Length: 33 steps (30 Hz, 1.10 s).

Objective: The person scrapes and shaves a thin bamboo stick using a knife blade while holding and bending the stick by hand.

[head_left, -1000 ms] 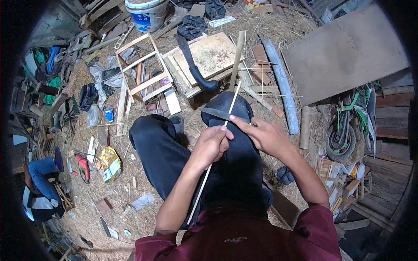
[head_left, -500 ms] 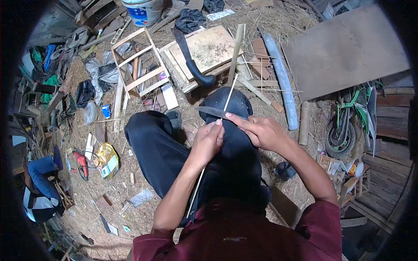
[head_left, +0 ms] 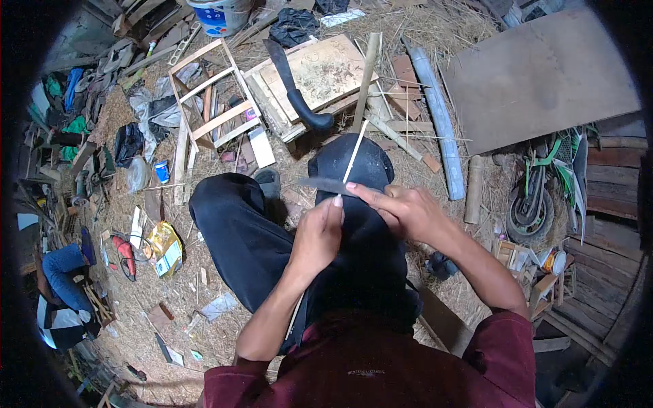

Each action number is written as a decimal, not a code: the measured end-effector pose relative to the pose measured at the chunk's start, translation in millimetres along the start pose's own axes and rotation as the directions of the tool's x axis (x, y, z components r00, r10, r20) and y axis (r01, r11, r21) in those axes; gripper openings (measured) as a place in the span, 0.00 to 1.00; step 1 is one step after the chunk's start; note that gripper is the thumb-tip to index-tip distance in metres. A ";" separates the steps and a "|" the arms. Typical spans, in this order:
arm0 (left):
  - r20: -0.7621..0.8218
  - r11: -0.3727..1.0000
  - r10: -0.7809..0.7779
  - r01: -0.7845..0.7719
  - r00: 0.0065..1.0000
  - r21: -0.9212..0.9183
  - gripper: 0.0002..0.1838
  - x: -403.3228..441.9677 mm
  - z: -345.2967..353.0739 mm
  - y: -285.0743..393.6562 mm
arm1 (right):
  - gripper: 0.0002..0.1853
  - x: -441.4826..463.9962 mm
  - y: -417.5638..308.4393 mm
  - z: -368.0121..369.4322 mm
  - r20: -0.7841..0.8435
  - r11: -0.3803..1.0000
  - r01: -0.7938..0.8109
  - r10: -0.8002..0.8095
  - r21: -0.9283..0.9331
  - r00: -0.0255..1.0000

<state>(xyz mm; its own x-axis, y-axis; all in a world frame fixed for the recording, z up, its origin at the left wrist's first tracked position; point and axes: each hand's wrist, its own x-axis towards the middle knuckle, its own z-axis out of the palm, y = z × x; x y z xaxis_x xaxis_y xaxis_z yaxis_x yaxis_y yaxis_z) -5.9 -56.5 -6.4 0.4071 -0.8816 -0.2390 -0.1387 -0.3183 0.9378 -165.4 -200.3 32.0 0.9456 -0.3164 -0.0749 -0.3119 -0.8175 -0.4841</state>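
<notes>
A thin pale stick (head_left: pixel 354 153) slants over my raised knee. My left hand (head_left: pixel 320 234) is closed around it below the blade, and its lower end runs back beneath my left forearm. In my right hand (head_left: pixel 401 209) is a knife (head_left: pixel 322 183), its blade pointing left and lying across the stick. The handle is hidden in my fingers, and my right index finger reaches along the blade where it meets the stick. Beyond my knees a machete with a black handle (head_left: pixel 309 112) rests on a wooden block (head_left: pixel 326 71) with shavings on it.
A wooden frame (head_left: pixel 216 122) stands left of the block. A bucket (head_left: pixel 219 17) is at the top. On the left lie a red power tool (head_left: pixel 125 256) and a yellow packet (head_left: pixel 165 246). A large board (head_left: pixel 544 81) and a green bike (head_left: pixel 537 197) are at the right.
The stick has slid back toward my body, with less of it showing beyond the blade. My left hand has moved slightly down and left. The view has shifted slightly.
</notes>
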 end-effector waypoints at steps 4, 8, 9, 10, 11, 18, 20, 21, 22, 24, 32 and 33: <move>-0.006 0.999 -0.051 0.051 0.999 -0.018 0.21 -31.6 -4.5 3.9 | 0.35 -1.1 1.1 9.8 -0.104 0.998 -0.066 0.068 0.022 0.992; 0.023 0.990 -0.139 0.138 0.990 0.030 0.22 -37.2 -13.0 10.9 | 0.33 1.1 1.8 15.3 -0.116 0.995 -0.089 0.094 0.048 0.989; 0.024 0.992 -0.120 0.119 0.993 0.034 0.22 -41.8 -14.7 6.0 | 0.32 1.0 2.9 15.3 -0.124 0.994 -0.099 0.104 0.044 0.987; 0.027 0.994 -0.101 0.100 0.995 0.038 0.22 -45.2 -16.0 3.0 | 0.33 -0.1 3.2 15.2 -0.137 0.994 -0.102 0.106 0.034 0.985; 0.032 0.993 -0.117 0.117 0.993 0.009 0.22 -48.7 -17.0 1.4 | 0.33 -2.1 1.9 16.7 -0.148 0.994 -0.105 0.108 0.027 0.983; 0.073 0.982 -0.179 0.182 0.981 -0.044 0.25 -70.7 -26.6 0.5 | 0.31 -2.8 1.6 32.8 -0.324 0.981 -0.130 0.171 0.143 0.931; 0.094 0.965 -0.235 0.244 0.967 -0.097 0.25 -85.8 -33.7 -5.3 | 0.31 -2.0 -3.4 29.1 -0.327 0.951 -0.146 0.234 0.272 0.916; 0.090 0.967 -0.218 0.228 0.972 -0.112 0.25 -84.1 -35.0 -4.8 | 0.31 -1.0 -5.2 28.1 -0.322 0.931 -0.144 0.257 0.336 0.911; 0.085 0.969 -0.200 0.210 0.976 -0.131 0.25 -77.7 -34.4 -2.4 | 0.31 -1.9 -3.7 31.1 -0.354 0.927 -0.108 0.242 0.358 0.903; 0.100 0.971 -0.145 0.161 0.984 -0.178 0.25 -57.3 -28.3 -3.1 | 0.32 -6.5 0.5 28.1 -0.324 0.964 -0.017 0.106 0.267 0.940; 0.118 0.972 -0.119 0.140 0.986 -0.188 0.26 18.2 7.3 7.2 | 0.32 -11.0 2.0 17.6 -0.168 0.995 -0.055 0.069 0.088 0.983; 0.086 0.985 -0.094 0.105 0.992 -0.139 0.26 13.8 9.8 1.3 | 0.32 -10.7 3.0 18.9 -0.174 0.992 -0.061 0.080 0.114 0.982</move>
<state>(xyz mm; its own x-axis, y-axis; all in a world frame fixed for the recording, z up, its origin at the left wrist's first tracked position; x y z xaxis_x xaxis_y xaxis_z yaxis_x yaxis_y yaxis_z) -9.2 -72.5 -10.9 0.3391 -0.8746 -0.3466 0.0319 -0.3575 0.9334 -174.7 -190.3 14.9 0.8871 -0.4599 0.0389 -0.3567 -0.7366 -0.5746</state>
